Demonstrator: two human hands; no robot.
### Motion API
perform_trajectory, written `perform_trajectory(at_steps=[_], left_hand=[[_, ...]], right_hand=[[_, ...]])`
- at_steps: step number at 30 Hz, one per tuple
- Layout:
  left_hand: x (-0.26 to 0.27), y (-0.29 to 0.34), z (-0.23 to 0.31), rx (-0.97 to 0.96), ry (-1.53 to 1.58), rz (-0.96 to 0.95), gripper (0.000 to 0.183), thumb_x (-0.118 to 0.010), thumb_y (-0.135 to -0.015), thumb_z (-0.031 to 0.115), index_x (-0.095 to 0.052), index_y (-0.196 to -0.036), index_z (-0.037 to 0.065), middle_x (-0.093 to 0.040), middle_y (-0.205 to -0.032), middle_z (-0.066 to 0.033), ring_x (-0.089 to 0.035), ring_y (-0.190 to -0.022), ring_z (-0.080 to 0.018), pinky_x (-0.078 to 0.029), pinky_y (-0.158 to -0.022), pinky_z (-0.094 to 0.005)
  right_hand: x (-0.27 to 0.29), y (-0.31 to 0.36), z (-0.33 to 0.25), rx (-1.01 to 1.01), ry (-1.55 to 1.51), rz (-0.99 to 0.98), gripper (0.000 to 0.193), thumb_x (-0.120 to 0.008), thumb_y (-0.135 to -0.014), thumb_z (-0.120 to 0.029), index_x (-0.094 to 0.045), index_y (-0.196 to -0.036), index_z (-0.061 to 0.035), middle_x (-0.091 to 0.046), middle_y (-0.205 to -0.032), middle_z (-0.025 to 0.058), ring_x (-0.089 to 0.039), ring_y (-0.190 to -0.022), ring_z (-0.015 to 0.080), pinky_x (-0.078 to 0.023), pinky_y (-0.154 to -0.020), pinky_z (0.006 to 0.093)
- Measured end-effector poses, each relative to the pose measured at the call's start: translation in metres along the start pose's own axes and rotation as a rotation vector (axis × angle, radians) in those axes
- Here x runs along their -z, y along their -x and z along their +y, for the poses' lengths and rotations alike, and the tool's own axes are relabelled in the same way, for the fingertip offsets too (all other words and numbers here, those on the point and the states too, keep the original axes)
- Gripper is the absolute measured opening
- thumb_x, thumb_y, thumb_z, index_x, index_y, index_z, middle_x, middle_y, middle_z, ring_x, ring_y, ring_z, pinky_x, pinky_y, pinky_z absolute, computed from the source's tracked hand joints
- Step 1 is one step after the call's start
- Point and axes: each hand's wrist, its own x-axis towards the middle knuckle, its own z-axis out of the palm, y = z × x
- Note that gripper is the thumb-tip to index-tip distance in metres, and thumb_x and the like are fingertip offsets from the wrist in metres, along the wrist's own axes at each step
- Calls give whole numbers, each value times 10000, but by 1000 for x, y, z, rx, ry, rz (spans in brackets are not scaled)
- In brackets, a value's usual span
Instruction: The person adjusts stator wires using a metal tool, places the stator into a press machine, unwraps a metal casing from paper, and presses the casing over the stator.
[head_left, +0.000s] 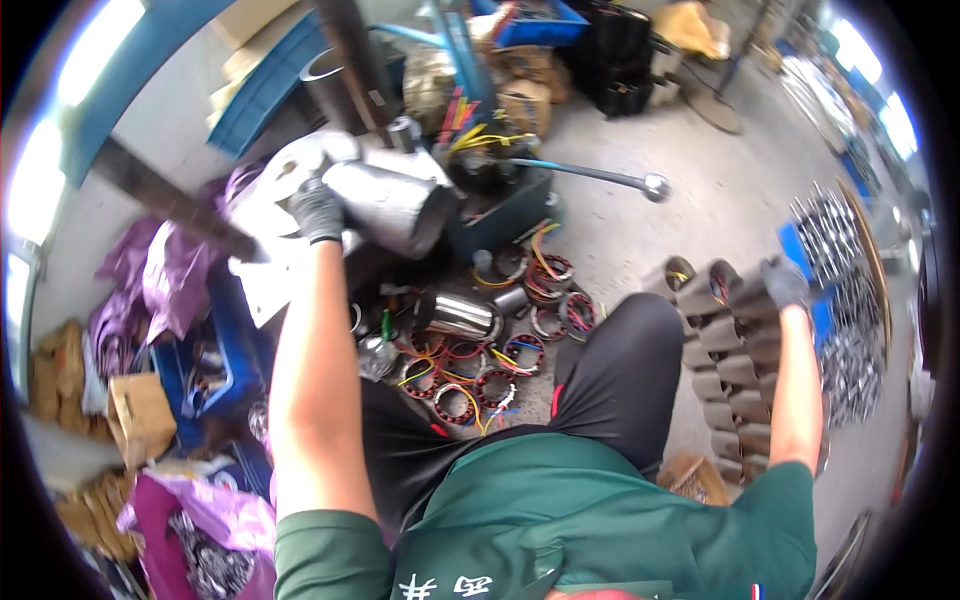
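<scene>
My left hand (319, 210), in a dark glove, is closed at the left end of a smooth silver metal cylinder (385, 205). The cylinder lies tilted at the press-like machine, its dark open end to the right. Far out on the right, my gloved right hand (785, 283) is closed at the edge of a grey metal sleeve (747, 292) in the far row of a stack. Its fingertips are partly hidden. Coloured wires show inside two neighbouring sleeves (718, 275). Between my knees and the machine lie several wound stator rings (524, 354) and a shiny cylinder (455, 315).
A blue lever with a ball end (655, 187) juts right from the machine. Blue trays of metal shafts (828, 240) stand beyond the stack. At left are a blue crate (240, 365), a cardboard box (140, 418) and purple bags (185, 270). A dark post (175, 200) slants toward the machine.
</scene>
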Motion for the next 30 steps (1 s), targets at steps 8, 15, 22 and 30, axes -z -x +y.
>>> perform_trajectory(at_steps=[8,15,22,30], left_hand=[[58,0,49,690,682,-81,478,-466,-1060,335,-730,-1003,-60,-728,-942,-283,-687,-903,-426,-505,-897,-464],[60,6,50,700,710,-85,459,-479,-1054,328,-730,-990,-51,-719,-950,-295,-683,-931,-453,-503,-898,-484],[61,4,55,695,684,-89,485,-461,-1061,359,-725,-961,-35,-709,-950,-302,-674,-937,-464,-498,-892,-508],[76,-14,61,719,580,-216,503,-450,-1057,388,-722,-1055,-35,-708,-1037,-320,-669,-1045,-477,-498,-964,-515]], right_hand=[[66,144,-220,1237,-422,19,469,-788,-877,-292,-678,-1247,-26,-714,-1191,191,-680,-1122,357,-522,-1014,440],[65,204,-441,1722,-448,371,537,-667,-891,-354,-609,-1329,-49,-576,-1436,158,-451,-1429,363,-278,-1205,569],[28,136,-495,1337,-682,284,581,-552,-988,-523,-654,-1258,-18,-693,-1226,229,-660,-1155,388,-488,-1020,498],[25,129,-477,1052,-762,-302,663,-535,-1010,-622,-681,-907,17,-672,-799,243,-677,-830,439,-532,-801,495]])
